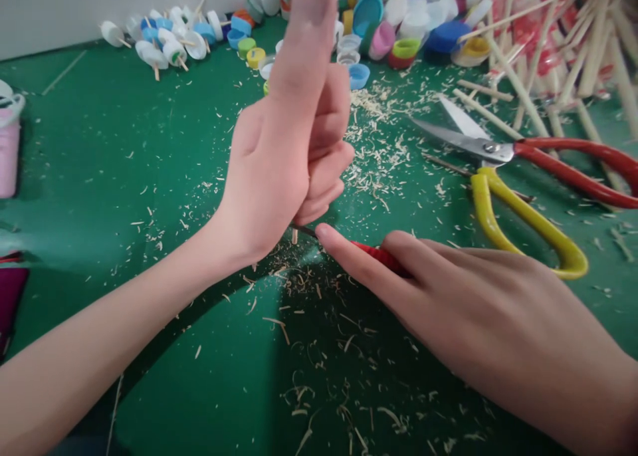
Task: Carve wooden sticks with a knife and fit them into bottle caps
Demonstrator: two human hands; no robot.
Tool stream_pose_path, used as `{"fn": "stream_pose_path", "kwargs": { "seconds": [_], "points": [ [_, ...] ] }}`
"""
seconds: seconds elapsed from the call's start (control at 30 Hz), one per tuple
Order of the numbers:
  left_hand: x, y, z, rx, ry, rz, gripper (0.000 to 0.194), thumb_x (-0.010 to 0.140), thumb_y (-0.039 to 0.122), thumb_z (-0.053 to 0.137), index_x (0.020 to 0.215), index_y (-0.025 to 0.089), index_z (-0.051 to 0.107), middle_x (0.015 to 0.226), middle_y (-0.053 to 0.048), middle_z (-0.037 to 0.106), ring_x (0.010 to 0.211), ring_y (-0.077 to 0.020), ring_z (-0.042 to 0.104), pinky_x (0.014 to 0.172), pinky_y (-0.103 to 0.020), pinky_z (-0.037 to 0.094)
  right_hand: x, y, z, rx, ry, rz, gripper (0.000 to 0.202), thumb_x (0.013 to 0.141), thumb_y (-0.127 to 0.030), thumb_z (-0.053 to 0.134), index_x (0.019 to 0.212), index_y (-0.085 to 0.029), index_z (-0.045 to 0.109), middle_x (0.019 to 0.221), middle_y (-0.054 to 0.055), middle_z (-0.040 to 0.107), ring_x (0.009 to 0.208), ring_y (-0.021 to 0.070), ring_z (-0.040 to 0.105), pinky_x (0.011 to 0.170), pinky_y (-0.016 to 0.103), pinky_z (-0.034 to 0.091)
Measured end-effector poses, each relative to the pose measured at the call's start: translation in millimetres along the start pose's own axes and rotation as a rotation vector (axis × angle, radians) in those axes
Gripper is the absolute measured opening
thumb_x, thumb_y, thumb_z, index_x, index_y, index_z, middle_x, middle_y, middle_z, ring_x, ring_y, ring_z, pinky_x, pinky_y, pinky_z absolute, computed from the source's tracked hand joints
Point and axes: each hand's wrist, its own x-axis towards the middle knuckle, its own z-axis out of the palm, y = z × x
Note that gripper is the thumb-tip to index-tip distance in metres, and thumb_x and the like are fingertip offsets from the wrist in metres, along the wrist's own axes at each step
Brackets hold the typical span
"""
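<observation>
My left hand [289,143] is a fist with the thumb pointing up, in the middle of the view. From under it pokes the pale tip of a wooden stick [294,235]; the rest is hidden in the fingers. My right hand [463,303] comes in from the lower right, wrapped round the red handle of a knife [371,251]. Its index finger lies stretched along the thin dark blade, which meets the stick just below my left fist. Wood shavings [299,270] are scattered under both hands.
Scissors [491,149] with red and yellow handles lie spread at the right. Behind them are loose wooden sticks [593,44]. Bottle caps [399,17] pile up at the back; several caps on sticks [172,40] lie at back left. A pink object [7,150] stands at the left edge.
</observation>
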Motion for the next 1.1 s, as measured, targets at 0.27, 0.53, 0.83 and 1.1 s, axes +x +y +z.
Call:
{"fn": "stream_pose_path", "kwargs": {
  "seconds": [0.27, 0.53, 0.83, 1.1],
  "points": [
    [-2.1, -10.9, 0.6, -0.037, 0.133, 0.148, 0.058, 0.098, 0.056, 0.043, 0.058, 0.022, 0.018, 0.053, 0.006, 0.005, 0.033, -0.0024, 0.006, 0.027, -0.023, 0.008, 9.6, -17.3, -2.3, -0.108, -0.023, 0.03, 0.065, 0.091, -0.003, 0.034, 0.152, -0.019, 0.046, 0.072, 0.001, 0.048, 0.055, 0.0163, 0.043, 0.055, 0.033, 0.022],
    [-2.6, -12.2, 2.5, 0.028, 0.034, 0.169, 0.061, 0.097, 0.06, 0.044, 0.055, 0.023, 0.021, 0.043, 0.007, 0.01, 0.027, -0.0019, 0.011, 0.026, -0.019, 0.006, 8.0, -13.2, -1.4, -0.065, -0.032, 0.032, 0.061, 0.092, -0.006, 0.034, 0.149, -0.024, 0.05, 0.071, -0.001, 0.049, 0.05, 0.0132, 0.04, 0.054, 0.033, 0.02],
    [-4.3, -4.4, 4.0, -0.041, 0.063, 0.098, 0.059, 0.105, 0.041, 0.029, 0.05, 0.022, 0.022, 0.046, 0.005, 0.011, 0.027, -0.0023, 0.016, 0.026, -0.019, 0.012, -2.2, -6.2, 8.4, 0.072, -0.043, 0.017, 0.063, 0.092, -0.008, 0.038, 0.154, -0.022, 0.033, 0.079, -0.003, 0.055, 0.051, 0.0147, 0.041, 0.056, 0.035, 0.023],
    [3.7, -14.2, 2.7, -0.129, 0.242, 0.118, 0.056, 0.104, 0.045, 0.033, 0.054, 0.023, 0.02, 0.051, 0.007, 0.0, 0.03, -0.0039, 0.005, 0.024, -0.021, 0.006, 9.6, -2.2, 3.9, -0.017, 0.003, 0.017, 0.064, 0.093, -0.001, 0.028, 0.153, -0.022, 0.036, 0.077, -0.001, 0.054, 0.053, 0.0159, 0.042, 0.058, 0.035, 0.025]
  ]
}}
